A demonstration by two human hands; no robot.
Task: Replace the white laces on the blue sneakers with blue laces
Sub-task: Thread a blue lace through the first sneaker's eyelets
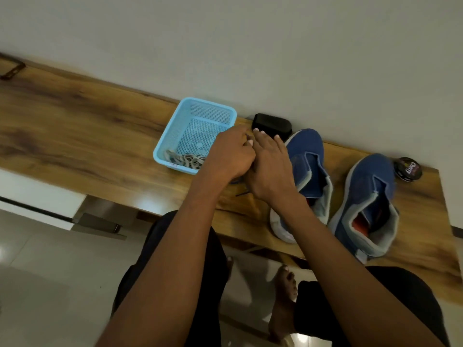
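Two blue sneakers stand on the wooden bench with no laces in them, the left sneaker point(309, 169) and the right sneaker point(370, 201). My hands meet just left of the left sneaker. My left hand point(230, 154) is curled and pinches a dark blue lace point(241, 194), whose loose end pokes out on the bench below my hands. My right hand point(270, 169) lies beside it with fingers stretched forward over the lace. Most of the lace is hidden under both hands. Greyish-white laces point(188, 159) lie coiled in the light blue basket point(160, 149).
A black shoe brush point(271, 126) rests against the wall behind my hands. A round polish tin point(408, 169) sits past the right sneaker near the bench's right end. The wooden bench point(75, 116) stretches far to the left. My knees and bare feet are below its front edge.
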